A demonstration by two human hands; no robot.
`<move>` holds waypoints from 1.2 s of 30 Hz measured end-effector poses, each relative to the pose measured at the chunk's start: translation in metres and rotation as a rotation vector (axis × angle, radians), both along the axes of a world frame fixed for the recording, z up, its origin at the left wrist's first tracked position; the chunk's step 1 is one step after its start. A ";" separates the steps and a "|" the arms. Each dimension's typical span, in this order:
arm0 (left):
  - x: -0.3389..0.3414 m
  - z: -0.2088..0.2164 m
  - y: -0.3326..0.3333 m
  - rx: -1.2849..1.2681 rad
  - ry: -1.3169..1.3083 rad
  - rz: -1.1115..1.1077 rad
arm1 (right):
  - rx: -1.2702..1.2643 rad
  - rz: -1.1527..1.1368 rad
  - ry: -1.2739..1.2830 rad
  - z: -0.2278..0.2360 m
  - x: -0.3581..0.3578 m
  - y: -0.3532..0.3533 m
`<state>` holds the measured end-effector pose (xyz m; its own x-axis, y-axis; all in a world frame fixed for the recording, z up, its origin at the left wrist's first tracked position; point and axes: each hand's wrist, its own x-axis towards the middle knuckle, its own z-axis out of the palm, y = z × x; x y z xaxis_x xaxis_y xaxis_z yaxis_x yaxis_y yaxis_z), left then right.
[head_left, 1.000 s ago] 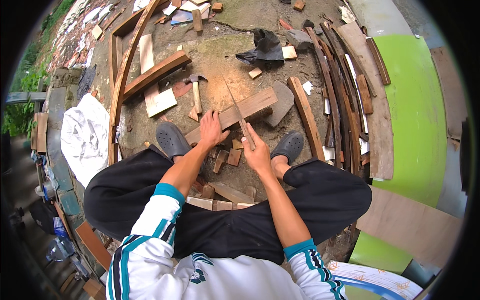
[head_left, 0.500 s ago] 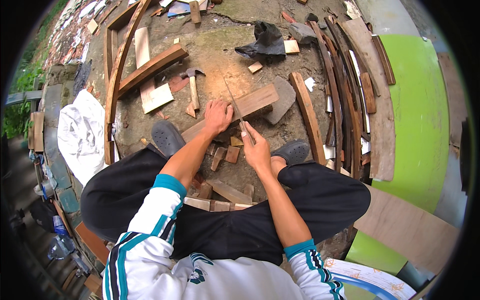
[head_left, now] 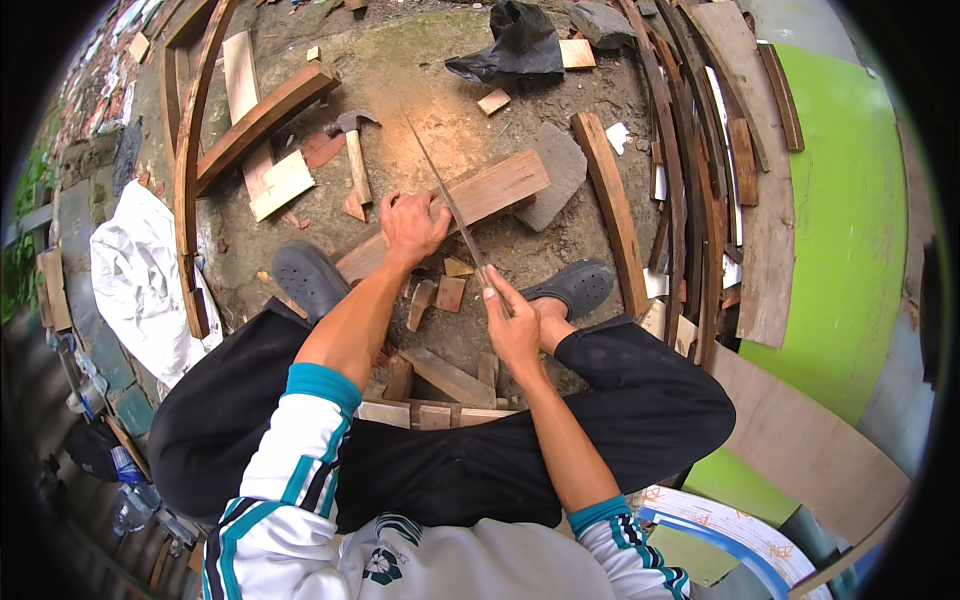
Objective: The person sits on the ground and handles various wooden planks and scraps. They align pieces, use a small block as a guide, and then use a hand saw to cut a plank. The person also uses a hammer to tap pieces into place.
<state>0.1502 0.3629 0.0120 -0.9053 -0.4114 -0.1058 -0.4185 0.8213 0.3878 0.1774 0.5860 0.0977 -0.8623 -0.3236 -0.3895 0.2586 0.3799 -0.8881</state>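
Observation:
My left hand [head_left: 415, 228] presses on a wooden plank [head_left: 500, 190] that lies at a slant across the ground between my feet, its fingers curled over the far side. In my right hand [head_left: 512, 325] is the handle end of a narrow handsaw [head_left: 443, 185]. The blade crosses the plank just right of my left hand, its tip pointing away to the far left. Sawdust [head_left: 430, 125] covers the ground beyond. Under the plank's right end sits a flat grey stone [head_left: 555, 175]. A claw hammer [head_left: 357, 155] lies left of the plank.
Small wood offcuts [head_left: 450, 293] lie between my feet. A long frame of curved wood [head_left: 188, 170] stands at left beside a white sack [head_left: 140, 270]. Dark wooden strips [head_left: 685, 170] and a green board [head_left: 840, 220] lie at right. A black plastic sheet [head_left: 512, 50] lies beyond.
More of the saw blade shows beyond the plank, and my right hand has come slightly toward me. My left hand stays on the plank. The view has shifted, moving ground objects left and up.

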 end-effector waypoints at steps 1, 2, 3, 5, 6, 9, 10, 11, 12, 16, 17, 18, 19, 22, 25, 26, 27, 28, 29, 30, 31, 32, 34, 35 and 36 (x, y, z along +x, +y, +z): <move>-0.002 0.000 0.000 -0.011 0.016 -0.011 | 0.012 -0.011 0.015 0.005 0.009 0.013; 0.003 -0.001 -0.003 -0.025 0.025 -0.005 | 0.020 -0.006 0.024 0.007 0.024 0.028; 0.007 -0.003 -0.004 -0.038 0.037 -0.001 | 0.030 -0.001 0.035 0.009 0.031 0.037; 0.005 -0.005 -0.003 -0.032 0.053 0.006 | 0.057 -0.004 0.003 0.008 0.030 0.038; 0.005 -0.006 -0.003 -0.030 0.062 0.011 | 0.070 -0.004 -0.012 0.008 0.030 0.039; 0.004 -0.010 -0.004 -0.031 0.082 -0.024 | -0.008 -0.058 -0.121 -0.005 -0.005 0.007; 0.004 -0.011 -0.004 -0.028 0.071 -0.015 | -0.013 -0.046 -0.108 -0.007 -0.012 0.001; 0.001 -0.011 -0.005 -0.021 0.063 -0.012 | -0.016 -0.040 -0.090 -0.009 -0.017 -0.004; 0.001 -0.010 -0.004 -0.014 0.056 -0.009 | -0.019 -0.034 -0.073 -0.008 -0.019 -0.006; 0.005 -0.010 -0.006 0.002 0.051 -0.007 | 0.047 -0.045 -0.067 0.003 0.011 0.018; 0.007 -0.011 -0.006 0.008 0.060 -0.010 | 0.069 -0.035 -0.052 0.011 0.021 0.029; 0.006 -0.013 -0.006 0.015 0.073 -0.008 | 0.092 -0.020 -0.034 0.016 0.027 0.039; 0.005 -0.013 -0.006 0.008 0.083 -0.007 | 0.114 -0.003 -0.022 0.023 0.029 0.043; 0.006 -0.013 -0.006 0.002 0.077 -0.009 | 0.104 -0.025 -0.076 0.019 0.019 0.026; -0.002 -0.007 -0.010 -0.007 0.029 -0.016 | 0.079 -0.050 -0.051 0.009 -0.025 -0.024; -0.004 -0.007 -0.012 -0.013 0.020 -0.029 | 0.063 -0.043 -0.026 0.008 -0.022 -0.026; -0.004 -0.007 -0.013 -0.018 0.012 -0.043 | 0.048 -0.037 0.000 0.008 -0.019 -0.027; -0.004 -0.007 -0.011 -0.004 0.022 -0.039 | 0.035 -0.029 0.036 0.009 -0.023 -0.027; -0.001 -0.008 -0.011 0.005 0.033 -0.019 | 0.052 -0.033 0.012 0.008 -0.020 -0.021; -0.001 -0.010 -0.012 0.014 0.044 0.000 | 0.069 -0.036 -0.012 0.012 -0.010 -0.007; 0.002 -0.010 -0.011 0.013 0.022 0.004 | 0.093 -0.044 -0.051 0.017 0.009 0.011; 0.004 -0.008 -0.010 0.014 0.000 0.008 | 0.146 -0.017 -0.008 0.027 0.028 0.033; -0.001 -0.005 -0.010 0.014 -0.009 0.017 | 0.196 0.010 0.031 0.035 0.031 0.046; -0.002 -0.005 -0.009 0.019 -0.006 0.018 | 0.200 0.008 0.016 0.035 0.028 0.044; -0.001 -0.005 -0.010 0.024 -0.004 0.021 | 0.204 0.007 0.001 0.035 0.025 0.040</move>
